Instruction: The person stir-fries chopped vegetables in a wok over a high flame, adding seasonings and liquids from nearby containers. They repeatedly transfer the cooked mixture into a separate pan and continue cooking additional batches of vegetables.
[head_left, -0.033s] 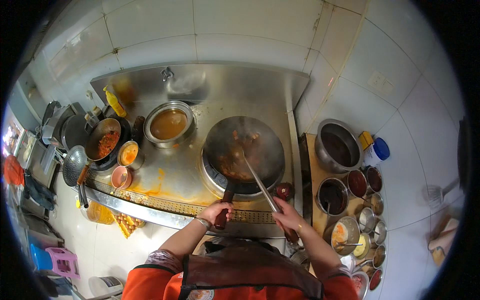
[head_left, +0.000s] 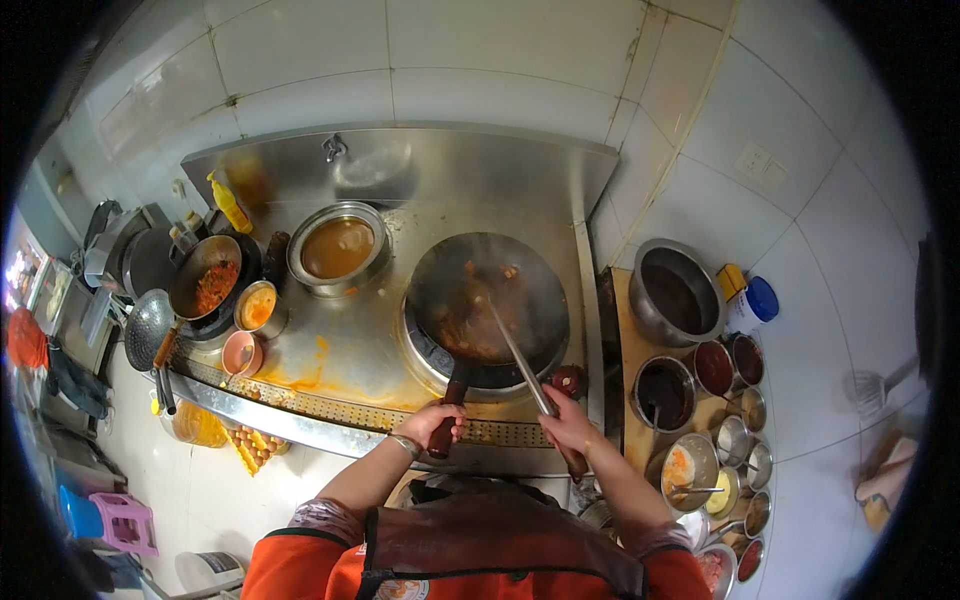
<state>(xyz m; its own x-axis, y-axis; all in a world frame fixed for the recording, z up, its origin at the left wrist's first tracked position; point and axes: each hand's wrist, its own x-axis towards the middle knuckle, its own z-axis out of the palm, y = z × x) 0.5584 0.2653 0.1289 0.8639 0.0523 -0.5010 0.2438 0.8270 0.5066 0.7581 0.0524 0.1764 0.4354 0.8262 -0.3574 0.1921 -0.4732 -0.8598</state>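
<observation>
A dark wok (head_left: 425, 270) rests on the burner in front of me, with steam rising from reddish-brown food (head_left: 460, 335) inside. My left hand (head_left: 438, 428) is closed around the wooden handle of the wok. In my right hand (head_left: 567, 420) is a long-handled metal stirring tool (head_left: 520, 360) with a wooden grip end. Its shaft slants into the wok; food and steam hide its head, so its shape cannot be told. A dark red round thing (head_left: 569, 381) lies by the wok, near my right hand.
Left on the steel stove (head_left: 340, 365) stand a pot of brown liquid (head_left: 379, 262), a pan of red food (head_left: 183, 290), a strainer (head_left: 148, 322), a pink bowl (head_left: 254, 365) and a yellow bottle (head_left: 230, 205). Right, a counter (head_left: 632, 390) bears a large pot (head_left: 708, 320) and several seasoning containers (head_left: 734, 440).
My right hand has shifted slightly left, and the tool's shaft stands a little steeper in the wok. My left hand and the wok look unmoved.
</observation>
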